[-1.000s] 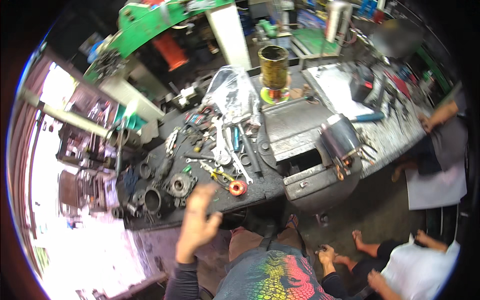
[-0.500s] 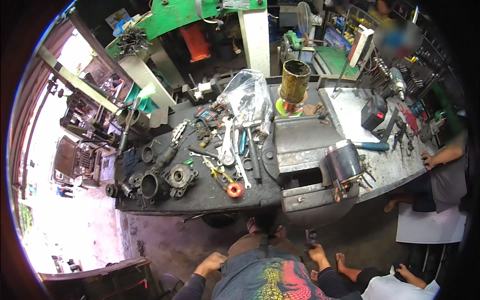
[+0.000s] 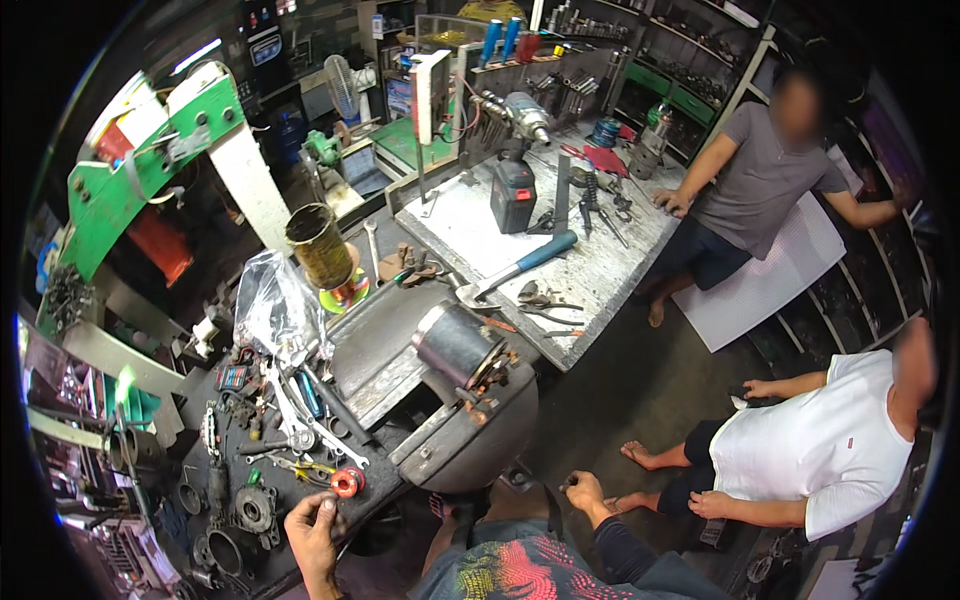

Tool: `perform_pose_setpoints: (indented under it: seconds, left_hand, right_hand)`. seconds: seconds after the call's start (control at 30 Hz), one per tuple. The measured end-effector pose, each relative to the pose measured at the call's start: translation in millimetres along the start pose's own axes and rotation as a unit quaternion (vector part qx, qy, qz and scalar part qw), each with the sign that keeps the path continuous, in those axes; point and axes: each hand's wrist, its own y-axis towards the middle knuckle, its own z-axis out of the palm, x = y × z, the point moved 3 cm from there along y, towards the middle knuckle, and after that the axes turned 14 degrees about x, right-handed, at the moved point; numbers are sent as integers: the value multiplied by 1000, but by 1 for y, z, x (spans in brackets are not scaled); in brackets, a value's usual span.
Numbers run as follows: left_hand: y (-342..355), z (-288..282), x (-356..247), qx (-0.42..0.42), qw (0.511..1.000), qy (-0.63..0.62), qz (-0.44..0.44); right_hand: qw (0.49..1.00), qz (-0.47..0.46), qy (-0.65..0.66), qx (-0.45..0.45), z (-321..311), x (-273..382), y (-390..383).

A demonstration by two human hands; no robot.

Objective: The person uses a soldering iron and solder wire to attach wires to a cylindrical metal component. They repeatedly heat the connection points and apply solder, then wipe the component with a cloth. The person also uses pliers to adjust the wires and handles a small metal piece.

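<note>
Beside the red ring (image 3: 347, 482), held left hand (image 3: 314, 530) and, right of the ring, right hand (image 3: 583, 492) curled; couldn't tell either's grip.

A mechanical repair workshop is indicated by the dark workbench (image 3: 382, 482), which is strewn with spanners (image 3: 282, 398) and greasy metal housings (image 3: 245, 502) and fitted with a heavy bench vise (image 3: 500, 425). On the adjoining pale table (image 3: 455, 228), a hammer (image 3: 532, 262), pliers (image 3: 558, 308) and a power tool (image 3: 525, 115) are laid out. Behind it, shelves with green drawers (image 3: 692, 102) are filled with parts, and more hand tools (image 3: 578, 95) are ranged in rows.
</note>
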Motion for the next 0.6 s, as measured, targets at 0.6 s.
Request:
perform_pose_setpoints:
  seconds: [0.6]
  left_hand:
    - [-24,152,25,-198,979,10,-41]
  right_hand:
    - [930,-367,0,-12,-245,208,33]
